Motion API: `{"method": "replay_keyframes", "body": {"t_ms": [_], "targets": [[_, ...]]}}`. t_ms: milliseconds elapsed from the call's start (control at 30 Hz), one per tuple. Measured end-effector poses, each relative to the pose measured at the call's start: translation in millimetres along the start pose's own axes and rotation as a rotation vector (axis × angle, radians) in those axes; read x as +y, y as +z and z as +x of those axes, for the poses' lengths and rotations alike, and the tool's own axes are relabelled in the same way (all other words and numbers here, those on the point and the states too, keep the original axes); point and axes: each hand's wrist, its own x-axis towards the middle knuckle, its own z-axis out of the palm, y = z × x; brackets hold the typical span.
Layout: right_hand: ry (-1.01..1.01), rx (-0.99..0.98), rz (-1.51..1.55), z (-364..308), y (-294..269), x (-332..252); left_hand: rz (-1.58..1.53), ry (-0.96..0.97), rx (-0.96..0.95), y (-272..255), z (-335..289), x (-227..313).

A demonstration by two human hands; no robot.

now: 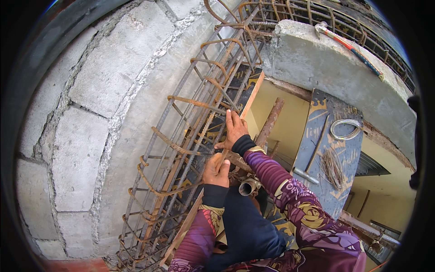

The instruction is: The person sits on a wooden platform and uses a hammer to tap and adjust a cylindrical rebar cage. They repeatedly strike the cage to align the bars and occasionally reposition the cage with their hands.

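My left hand (pixel 216 171) bends over the wooden edge of a dark form board (pixel 254 93), beside the rebar cage. Its thumb points up, and its fingertips are partly hidden. Just beyond it my right hand (pixel 235 129) rests on the same edge, thumb out to the left and fingers stretched toward the bars. The long rebar cage (pixel 199 103), with rusty bent stirrups, runs diagonally along the wall on the board's left. A rusty steel pipe (pixel 273 119) slants beyond my right hand. Below the hands shows the open end of a metal tube (pixel 247 187).
A grey block wall (pixel 113 59) fills the left. At right, a dark panel (pixel 312 122) carries a wire coil (pixel 345 129), loose tie wires (pixel 333 167) and a hammer (pixel 306 175). Another hammer (pixel 353 50) lies on a concrete ledge (pixel 299 59). An opening drops to a room below.
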Motion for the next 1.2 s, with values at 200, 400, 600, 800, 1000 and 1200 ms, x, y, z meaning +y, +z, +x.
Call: {"method": "replay_keyframes", "body": {"t_ms": [200,400,600,800,1000,1200], "targets": [[-0.056,0.046,0.005,3,5,8,0.082,0.002,0.048,-2,18,-33],[-0.157,0.18,0.07,4,13,19,-0.091,0.056,0.092,28,56,-57],[-0.192,0.246,0.115,4,16,21,0.387,-0.047,0.291,39,112,-49],[-0.104,0.168,0.112,4,7,15,0.303,-0.171,0.296,45,152,-42],[-0.171,0.255,0.172,9,12,23,-0.075,-0.08,-0.025,52,163,-40],[-0.211,0.256,0.238,5,21,18,-0.344,0.129,-0.133,53,162,-59]]}}
